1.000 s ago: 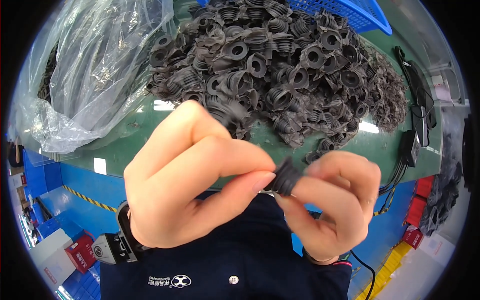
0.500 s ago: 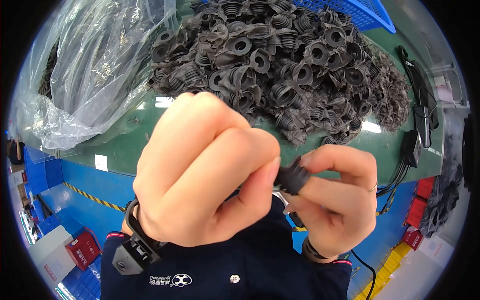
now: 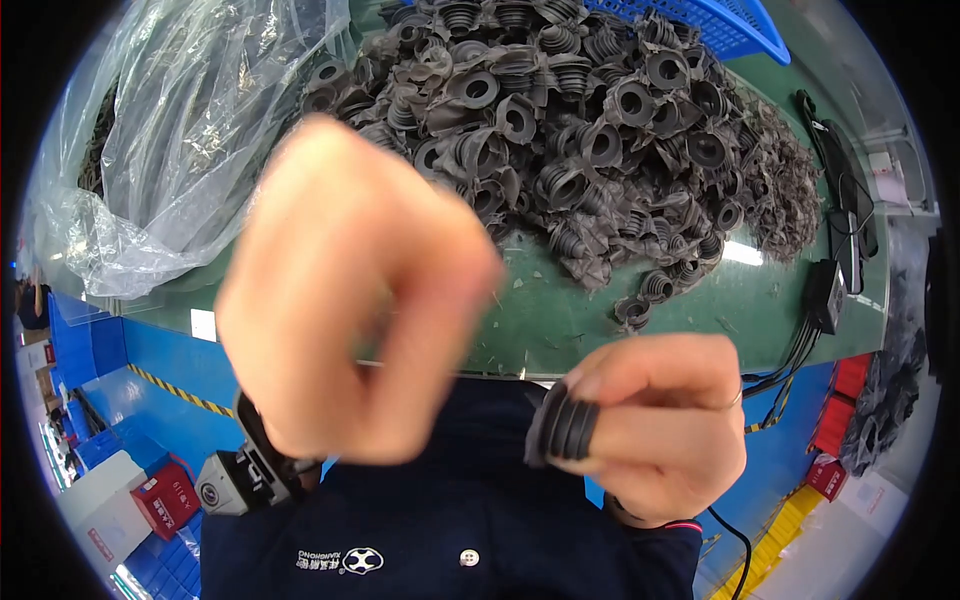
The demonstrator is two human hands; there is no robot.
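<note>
My right hand [image 3: 665, 425] pinches a black ribbed rubber bellows [image 3: 570, 428] between thumb and fingers, in front of my dark shirt. A thin ragged rim of material shows at its wide left end. My left hand [image 3: 350, 300] is lifted to the left of it, apart from the bellows and smeared by motion. Its fingers are curled together, and whatever may be inside them is hidden. Beyond both hands lies a large heap of similar black bellows [image 3: 600, 150], many with thin rubber skirts still around them.
The heap rests on a green tabletop [image 3: 520, 320]. A clear plastic bag [image 3: 190, 150] covers the left side, and a blue basket [image 3: 730, 30] stands at the back. Rubber scraps [image 3: 785, 190] lie at the right, near a black box with cables [image 3: 825, 295].
My left hand has pulled away from the bellows, moving left and up. The right hand has sunk slightly with the bellows, now more exposed. A small bellows at the heap's near edge has come into sight.
</note>
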